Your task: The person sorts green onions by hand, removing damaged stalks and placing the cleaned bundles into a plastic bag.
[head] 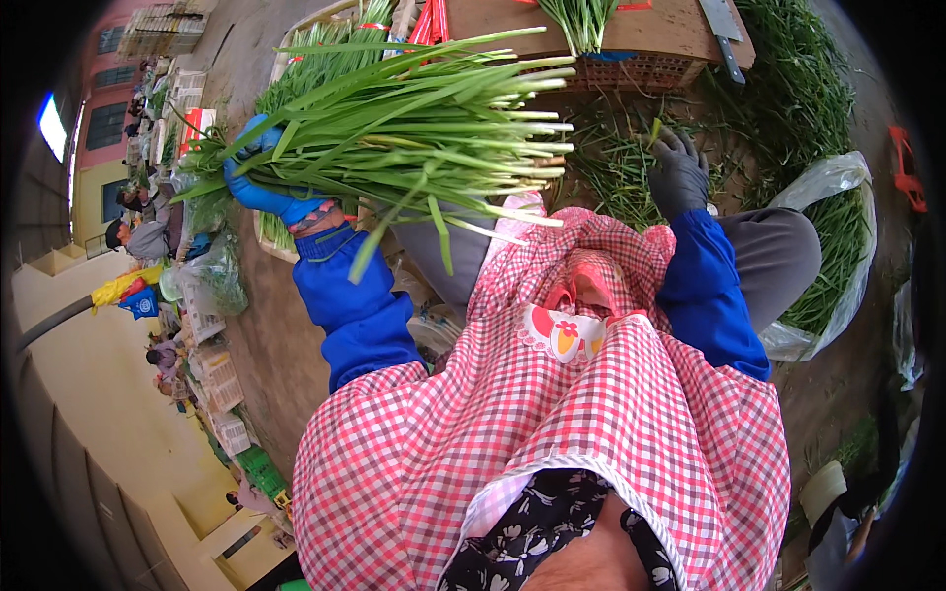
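My left hand [255,173], in a blue glove, grips a large loose bunch of green leafy stalks, likely garlic chives [414,133], by its leafy end. The pale cut ends point right. My right hand [678,173], in a dark glove, is apart from the bunch, over green trimmings [621,170] on the ground. A small yellow-green leaf piece [655,129] shows at its fingertips; whether the fingers pinch it, I cannot tell. Another bunch of stalks [580,22] lies on the brown board [488,26] ahead, and a knife [723,37] rests at the board's right edge.
A plastic crate [628,74] supports the board. Red ties [436,22] lie left of it. Tied bunches [325,70] fill a container at upper left. A clear plastic bag [850,173] of greens sits beside my right knee, below a heap of leaves [798,81]. Several people work farther left.
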`<state>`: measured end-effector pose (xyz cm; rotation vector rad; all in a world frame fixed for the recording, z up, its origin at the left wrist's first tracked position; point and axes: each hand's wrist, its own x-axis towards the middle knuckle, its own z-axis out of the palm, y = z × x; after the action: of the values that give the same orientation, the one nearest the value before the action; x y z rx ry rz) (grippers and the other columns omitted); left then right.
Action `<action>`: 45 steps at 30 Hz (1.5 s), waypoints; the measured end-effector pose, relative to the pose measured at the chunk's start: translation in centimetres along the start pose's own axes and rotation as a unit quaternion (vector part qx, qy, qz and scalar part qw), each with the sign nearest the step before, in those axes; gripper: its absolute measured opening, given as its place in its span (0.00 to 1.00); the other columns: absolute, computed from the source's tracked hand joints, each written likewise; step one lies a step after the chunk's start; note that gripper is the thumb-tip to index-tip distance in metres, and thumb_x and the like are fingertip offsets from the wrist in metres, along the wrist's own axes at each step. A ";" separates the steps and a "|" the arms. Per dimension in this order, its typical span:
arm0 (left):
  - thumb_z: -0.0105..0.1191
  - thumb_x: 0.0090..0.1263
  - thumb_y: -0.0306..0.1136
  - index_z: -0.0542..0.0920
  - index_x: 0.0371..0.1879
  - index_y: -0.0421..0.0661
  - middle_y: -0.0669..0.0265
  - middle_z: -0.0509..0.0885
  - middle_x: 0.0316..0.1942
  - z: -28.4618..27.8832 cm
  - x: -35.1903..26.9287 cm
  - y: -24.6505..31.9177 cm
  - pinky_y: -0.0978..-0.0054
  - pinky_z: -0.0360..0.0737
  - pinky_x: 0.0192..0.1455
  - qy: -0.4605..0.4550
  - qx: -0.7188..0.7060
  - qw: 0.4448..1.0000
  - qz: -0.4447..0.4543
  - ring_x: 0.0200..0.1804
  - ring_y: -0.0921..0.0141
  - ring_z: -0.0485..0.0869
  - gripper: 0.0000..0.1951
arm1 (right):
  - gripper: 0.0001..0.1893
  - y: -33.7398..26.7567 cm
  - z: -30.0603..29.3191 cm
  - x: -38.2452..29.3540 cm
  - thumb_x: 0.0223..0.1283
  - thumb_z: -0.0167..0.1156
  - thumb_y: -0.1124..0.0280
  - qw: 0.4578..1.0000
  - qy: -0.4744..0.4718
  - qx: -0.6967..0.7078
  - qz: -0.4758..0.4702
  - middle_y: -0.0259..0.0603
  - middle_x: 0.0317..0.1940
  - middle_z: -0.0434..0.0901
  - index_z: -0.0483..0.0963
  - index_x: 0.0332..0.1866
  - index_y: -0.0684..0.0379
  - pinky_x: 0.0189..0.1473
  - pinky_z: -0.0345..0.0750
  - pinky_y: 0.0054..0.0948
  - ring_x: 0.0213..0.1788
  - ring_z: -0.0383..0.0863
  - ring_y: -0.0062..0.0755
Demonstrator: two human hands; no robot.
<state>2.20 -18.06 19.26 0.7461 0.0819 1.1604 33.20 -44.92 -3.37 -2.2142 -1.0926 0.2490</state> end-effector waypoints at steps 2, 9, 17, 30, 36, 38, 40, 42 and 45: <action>0.42 0.59 0.43 0.74 0.23 0.47 0.65 0.76 0.25 -0.7 -0.2 0.6 0.65 0.74 0.39 0.048 0.161 0.985 0.042 0.34 0.66 0.76 0.13 | 0.21 -2.1 -1.8 0.1 0.43 0.56 0.70 0.995 0.005 -0.088 -0.055 0.34 0.48 0.73 0.73 0.48 0.46 0.61 0.54 0.41 0.56 0.67 0.40; 0.42 0.59 0.41 0.76 0.23 0.43 0.60 0.79 0.26 -1.9 0.9 2.0 0.61 0.73 0.41 0.072 0.129 0.986 0.075 0.31 0.63 0.77 0.14 | 0.10 -5.6 -0.2 -0.4 0.49 0.58 0.63 0.953 -0.201 0.223 -0.031 0.39 0.33 0.79 0.77 0.37 0.52 0.38 0.74 0.29 0.35 0.79 0.38; 0.42 0.59 0.42 0.78 0.32 0.43 0.60 0.80 0.31 -0.2 1.4 7.3 0.56 0.74 0.43 0.228 0.191 0.933 0.201 0.36 0.59 0.78 0.15 | 0.15 -18.1 0.7 5.4 0.45 0.61 0.62 0.925 -0.082 0.320 -0.188 0.41 0.34 0.76 0.76 0.41 0.51 0.42 0.72 0.33 0.39 0.75 0.38; 0.43 0.58 0.39 0.76 0.37 0.42 0.57 0.78 0.37 -3.4 -0.5 10.8 0.57 0.73 0.46 0.270 0.217 0.913 0.216 0.40 0.59 0.77 0.16 | 0.10 -19.2 2.4 5.4 0.41 0.58 0.64 0.960 -0.072 0.170 -0.210 0.43 0.32 0.76 0.75 0.33 0.51 0.37 0.73 0.36 0.36 0.76 0.44; 0.45 0.55 0.43 0.75 0.43 0.40 0.53 0.76 0.45 -2.3 -0.1 8.3 0.53 0.70 0.51 0.309 0.206 0.903 0.217 0.46 0.55 0.75 0.22 | 0.09 -18.3 2.6 7.5 0.43 0.58 0.64 0.962 -0.130 0.123 -0.204 0.41 0.29 0.77 0.77 0.32 0.52 0.36 0.73 0.36 0.33 0.77 0.41; 0.45 0.54 0.43 0.75 0.43 0.41 0.53 0.76 0.45 -2.1 -0.2 8.3 0.53 0.70 0.51 0.305 0.188 0.911 0.203 0.46 0.55 0.75 0.22 | 0.09 -18.6 1.5 7.8 0.44 0.58 0.64 0.954 -0.185 0.064 -0.227 0.41 0.29 0.77 0.77 0.32 0.54 0.37 0.73 0.36 0.33 0.78 0.40; 0.46 0.54 0.43 0.75 0.43 0.41 0.53 0.76 0.45 -2.2 0.1 8.8 0.53 0.71 0.50 0.298 0.188 0.914 0.203 0.46 0.55 0.75 0.21 | 0.09 -19.0 0.4 7.8 0.45 0.57 0.64 0.932 -0.259 0.007 -0.255 0.41 0.29 0.77 0.77 0.31 0.55 0.38 0.73 0.35 0.33 0.77 0.40; 0.46 0.54 0.43 0.76 0.42 0.41 0.54 0.76 0.44 -2.7 0.5 9.4 0.53 0.71 0.49 0.293 0.207 0.910 0.209 0.45 0.55 0.75 0.21 | 0.09 -18.0 -0.1 7.8 0.44 0.57 0.65 0.921 -0.279 0.065 -0.264 0.41 0.29 0.77 0.77 0.31 0.55 0.39 0.73 0.34 0.34 0.77 0.40; 0.46 0.56 0.44 0.77 0.39 0.42 0.55 0.78 0.40 -0.5 1.3 8.4 0.54 0.73 0.47 0.313 0.192 0.899 0.240 0.43 0.57 0.76 0.19 | 0.12 -16.9 -1.0 7.4 0.48 0.58 0.66 0.907 -0.277 0.247 -0.199 0.40 0.38 0.78 0.76 0.39 0.56 0.46 0.72 0.30 0.41 0.77 0.34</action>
<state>-4.12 -15.14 24.09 0.7261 0.7195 1.8641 27.49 -32.24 8.77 -1.4537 -1.5455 0.9041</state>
